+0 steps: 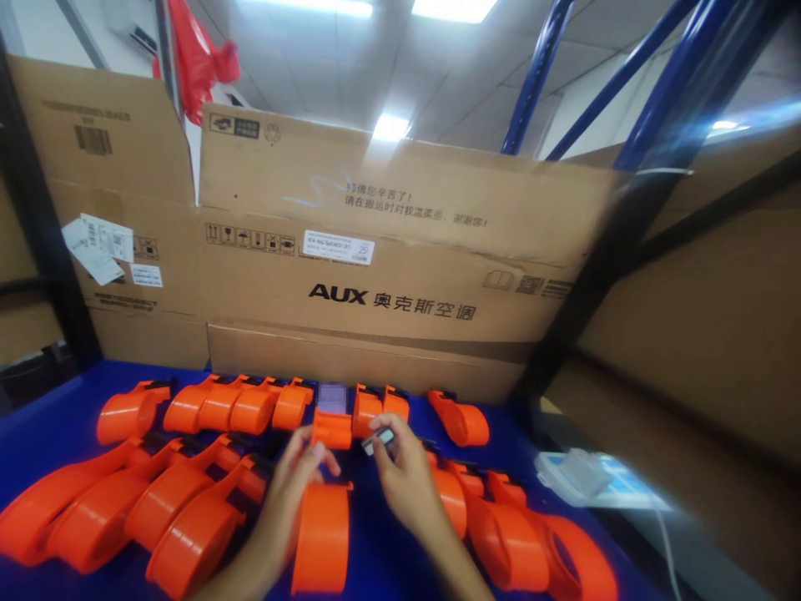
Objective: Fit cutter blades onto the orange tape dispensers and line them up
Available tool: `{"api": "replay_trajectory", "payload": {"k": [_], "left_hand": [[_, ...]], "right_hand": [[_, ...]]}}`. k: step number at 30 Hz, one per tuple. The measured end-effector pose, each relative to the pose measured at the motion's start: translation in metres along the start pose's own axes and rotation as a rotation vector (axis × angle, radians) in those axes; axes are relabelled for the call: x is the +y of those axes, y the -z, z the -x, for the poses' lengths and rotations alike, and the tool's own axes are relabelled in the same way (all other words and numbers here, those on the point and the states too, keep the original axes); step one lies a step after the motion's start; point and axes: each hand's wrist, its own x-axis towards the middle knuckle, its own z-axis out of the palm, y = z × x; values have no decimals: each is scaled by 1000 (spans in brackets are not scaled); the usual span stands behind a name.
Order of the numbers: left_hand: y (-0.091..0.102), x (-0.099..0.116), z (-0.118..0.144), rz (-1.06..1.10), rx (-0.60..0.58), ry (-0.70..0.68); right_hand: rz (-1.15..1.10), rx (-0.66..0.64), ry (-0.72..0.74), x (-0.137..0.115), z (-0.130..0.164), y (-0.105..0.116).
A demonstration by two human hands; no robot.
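My left hand is closed around an orange plastic tape dispenser, near the middle of the blue surface. Between the thumb and fingers of my right hand is a small flat metallic-looking piece, held just right of that dispenser. Below my left hand stands a wide orange ring; I cannot tell if it belongs to the held dispenser. More orange tape dispensers with black ends lie in rows to the left and right of my hands. A small pale, blurred patch shows behind the held dispenser.
A large cardboard sheet stands along the back of the blue surface. Blue and black rack posts frame the right side. Beyond the right edge sits a white and light-blue object with a cable.
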Motion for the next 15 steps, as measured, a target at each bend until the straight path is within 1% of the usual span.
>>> {"api": "replay_trajectory", "payload": {"k": [4, 7, 10, 13, 15], "left_hand": [[-2, 3, -1, 14, 27, 12], [-2, 3, -3, 27, 56, 25], [0, 3, -5, 60, 59, 45], [1, 5, -7, 65, 28, 99], [0, 7, -8, 47, 12, 124]], "right_hand": [[-403, 79, -98, -6, -3, -3], [-577, 119, -178, -9, -2, -5], [-656, 150, -239, -10, -3, -6], [-675, 162, -256, -10, -4, -5], [-674, 146, -256, -10, -4, -5]]}}
